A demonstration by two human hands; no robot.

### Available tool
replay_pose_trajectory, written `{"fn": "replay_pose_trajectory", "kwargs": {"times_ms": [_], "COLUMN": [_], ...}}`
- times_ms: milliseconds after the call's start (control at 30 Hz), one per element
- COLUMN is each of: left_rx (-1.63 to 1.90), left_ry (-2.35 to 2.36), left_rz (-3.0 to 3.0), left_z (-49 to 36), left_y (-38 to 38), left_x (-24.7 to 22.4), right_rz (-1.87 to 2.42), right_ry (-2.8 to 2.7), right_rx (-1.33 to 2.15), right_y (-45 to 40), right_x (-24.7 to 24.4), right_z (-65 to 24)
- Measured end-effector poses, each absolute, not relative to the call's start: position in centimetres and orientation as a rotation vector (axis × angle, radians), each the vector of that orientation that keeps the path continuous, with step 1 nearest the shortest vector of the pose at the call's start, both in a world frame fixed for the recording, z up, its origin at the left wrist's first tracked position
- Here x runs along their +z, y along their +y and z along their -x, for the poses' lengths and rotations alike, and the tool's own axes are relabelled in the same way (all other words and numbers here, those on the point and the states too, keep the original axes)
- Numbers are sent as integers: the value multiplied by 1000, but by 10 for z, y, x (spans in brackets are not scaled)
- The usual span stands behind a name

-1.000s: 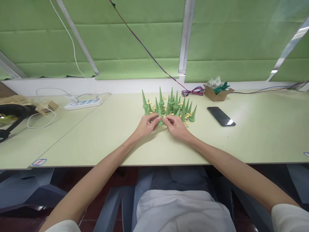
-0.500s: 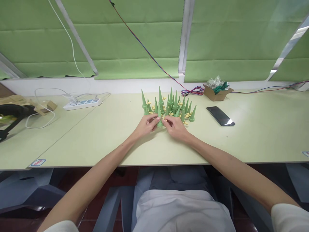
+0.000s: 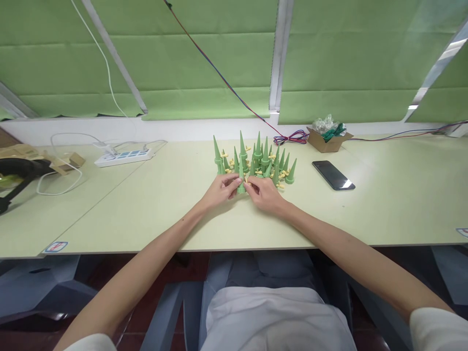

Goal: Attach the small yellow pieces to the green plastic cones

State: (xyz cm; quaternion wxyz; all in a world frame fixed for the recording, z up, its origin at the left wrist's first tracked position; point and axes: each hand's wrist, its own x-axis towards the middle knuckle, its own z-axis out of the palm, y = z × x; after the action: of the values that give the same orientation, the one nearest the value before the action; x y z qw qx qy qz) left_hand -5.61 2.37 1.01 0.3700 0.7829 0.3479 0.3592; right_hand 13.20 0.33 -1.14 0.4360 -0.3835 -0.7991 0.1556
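A green cone-shaped plant watering spike (image 3: 241,169) stands upright, point up, at the front of a cluster. My left hand (image 3: 219,191) grips it from the left, thumb and fingers closed around its lower part. From the right, my right hand (image 3: 265,194) pinches the small yellow valve (image 3: 246,181) on the side of that spike; the fingertips partly cover it. Several more green spikes (image 3: 291,172) stand point up just behind my hands, many with yellow valves (image 3: 280,185) sticking out sideways. My hands hide the bases of some.
Right of the cluster lies a black phone (image 3: 333,175). Behind it stands a small cardboard box (image 3: 327,144) with clear plastic and green material, beside a coiled red-blue wire (image 3: 292,137). A white power strip (image 3: 124,157) and cardboard pieces (image 3: 69,162) lie on the left.
Both hands keep their hold on the same spike and its valve, with barely any finger movement. The whole view has shifted very slightly.
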Motion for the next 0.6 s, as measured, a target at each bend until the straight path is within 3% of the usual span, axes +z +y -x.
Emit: {"fn": "replay_pose_trajectory", "kwargs": {"times_ms": [600], "left_rx": [883], "left_ry": [870], "left_rz": [-1889], "left_z": [54], "left_y": [28], "left_x": [13], "right_rz": [963], "right_ry": [-1937], "right_rx": [407], "right_y": [3], "right_x": [-9], "right_z": [-129]}}
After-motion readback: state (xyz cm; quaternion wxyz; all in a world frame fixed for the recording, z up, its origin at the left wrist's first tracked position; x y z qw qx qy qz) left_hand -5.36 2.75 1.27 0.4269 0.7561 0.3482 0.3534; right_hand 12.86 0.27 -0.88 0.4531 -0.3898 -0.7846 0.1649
